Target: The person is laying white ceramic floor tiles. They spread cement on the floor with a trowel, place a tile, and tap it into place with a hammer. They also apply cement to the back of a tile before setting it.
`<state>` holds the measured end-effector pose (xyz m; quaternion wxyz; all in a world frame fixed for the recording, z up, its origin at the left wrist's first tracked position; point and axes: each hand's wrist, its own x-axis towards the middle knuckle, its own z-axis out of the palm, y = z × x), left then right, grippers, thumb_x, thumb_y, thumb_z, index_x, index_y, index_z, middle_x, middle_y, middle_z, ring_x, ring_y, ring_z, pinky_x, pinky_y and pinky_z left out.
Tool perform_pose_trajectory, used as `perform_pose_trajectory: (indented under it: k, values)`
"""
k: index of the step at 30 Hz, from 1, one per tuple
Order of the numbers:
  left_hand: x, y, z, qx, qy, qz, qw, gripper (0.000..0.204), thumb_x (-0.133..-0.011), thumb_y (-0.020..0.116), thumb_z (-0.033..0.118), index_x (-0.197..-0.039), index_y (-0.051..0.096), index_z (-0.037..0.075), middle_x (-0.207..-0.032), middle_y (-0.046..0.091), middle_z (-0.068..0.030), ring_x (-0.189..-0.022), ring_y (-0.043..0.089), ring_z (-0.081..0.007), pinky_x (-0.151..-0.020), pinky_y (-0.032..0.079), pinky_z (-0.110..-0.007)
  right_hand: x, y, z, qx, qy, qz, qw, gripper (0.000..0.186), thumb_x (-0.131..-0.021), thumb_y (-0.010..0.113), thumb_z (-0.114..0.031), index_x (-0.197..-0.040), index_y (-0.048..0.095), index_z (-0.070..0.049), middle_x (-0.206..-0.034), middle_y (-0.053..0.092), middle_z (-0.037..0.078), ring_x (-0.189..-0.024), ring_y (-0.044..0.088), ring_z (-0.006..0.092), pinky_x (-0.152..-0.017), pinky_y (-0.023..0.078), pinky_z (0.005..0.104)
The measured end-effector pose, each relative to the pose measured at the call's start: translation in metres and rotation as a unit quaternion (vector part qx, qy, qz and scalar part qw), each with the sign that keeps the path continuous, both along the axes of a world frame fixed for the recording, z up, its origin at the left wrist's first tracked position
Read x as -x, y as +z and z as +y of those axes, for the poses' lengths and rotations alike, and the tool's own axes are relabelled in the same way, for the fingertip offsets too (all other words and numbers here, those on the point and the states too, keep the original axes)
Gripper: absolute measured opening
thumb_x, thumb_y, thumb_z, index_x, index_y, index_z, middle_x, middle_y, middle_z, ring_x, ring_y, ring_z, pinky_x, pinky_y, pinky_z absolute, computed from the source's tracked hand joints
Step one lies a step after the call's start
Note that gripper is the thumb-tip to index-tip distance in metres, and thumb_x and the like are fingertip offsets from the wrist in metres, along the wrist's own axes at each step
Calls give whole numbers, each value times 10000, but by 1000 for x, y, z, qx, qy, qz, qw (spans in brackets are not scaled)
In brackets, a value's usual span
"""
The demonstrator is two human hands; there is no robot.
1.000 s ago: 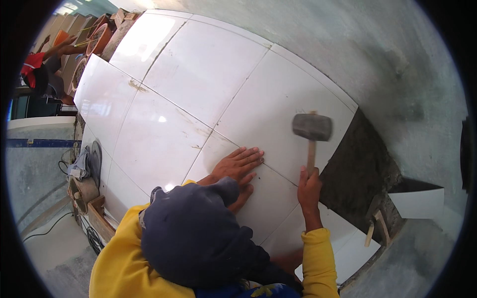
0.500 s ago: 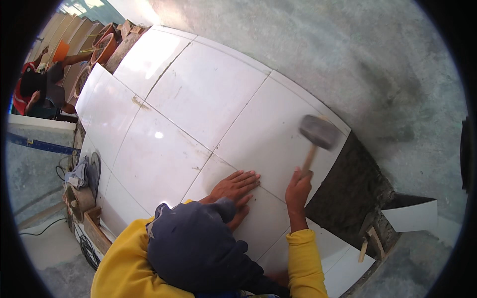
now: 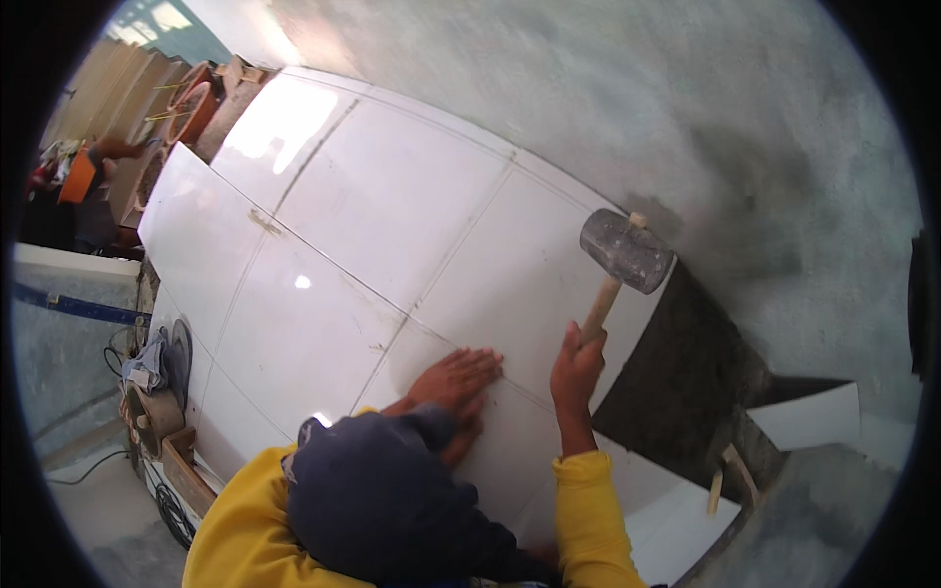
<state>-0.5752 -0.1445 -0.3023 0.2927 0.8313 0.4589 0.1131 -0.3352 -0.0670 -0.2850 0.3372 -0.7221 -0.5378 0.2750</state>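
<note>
My right hand grips the wooden handle of a rubber mallet; its dark grey head hangs above a white tile near the wall. My left hand lies flat on the white tiles close to a joint, fingers stretched out, holding nothing. A dark blue cloth-covered shape between my yellow sleeves hides part of that arm. Right of the mallet tile is a patch of dark, rough bedding. Several white tiles lie side by side, with smears along some joints.
A grey wall runs along the far side. At right are a cut white tile piece and wood scraps. Orange buckets stand far left, near another person. A wooden block and black cable lie left.
The mallet head was blurred by motion; now it is sharp and looks larger, nearer my view. My left hand stays on the tiles. The other person's orange container has moved lower, and my view has shifted slightly.
</note>
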Motion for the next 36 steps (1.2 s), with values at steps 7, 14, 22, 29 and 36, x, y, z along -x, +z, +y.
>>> perform_pose_trajectory:
  k: [7, 14, 22, 29, 36]
  values:
    - [-5, -15, -6, -17, -13, 13, 1000, 553, -1034, 633, 248, -1562, 581, 93, -1725, 441, -127, -1628, 358, -309, -1335, 256, -532, -39, 12, -15, 19, 42, -32, 998, 387, -1110, 649, -361, -1112, 530, 7, -818, 698, 260, -769, 722, 519, -646, 561, 531]
    - [3, -5, -8, -20, 13, 44, 999, 519, -1047, 586, 194, -1554, 582, 83, -1734, 417, -148, -1631, 340, -339, -1335, 252, -534, -110, 27, -58, -102, 60, -32, 992, 347, -1098, 690, -297, -1066, 526, 7, -677, 599, 160, -576, 663, 339, -550, 519, 415]
    - [5, -7, -8, -18, 17, 61, 998, 521, -1039, 598, 200, -1547, 593, 85, -1734, 418, -140, -1638, 327, -327, -1343, 239, -520, -110, 21, -72, -5, 83, -41, 996, 385, -1101, 662, -339, -1082, 537, 25, -758, 685, 275, -732, 739, 486, -600, 572, 511]
    - [-2, -5, -6, -13, 11, 47, 999, 528, -1038, 613, 217, -1553, 593, 100, -1743, 413, -106, -1646, 314, -289, -1346, 239, -506, -120, 3, -80, 20, 130, -162, 978, 398, -1101, 658, -342, -1158, 541, 34, -784, 709, 280, -763, 734, 528, -626, 584, 543]
    - [5, -17, -9, -61, 24, 33, 997, 476, -1041, 654, 257, -1498, 650, 123, -1702, 481, -65, -1616, 374, -235, -1333, 289, -456, -130, -11, -89, 109, 135, -232, 957, 429, -1103, 642, -359, -1218, 539, 41, -841, 723, 292, -774, 720, 551, -659, 577, 570]
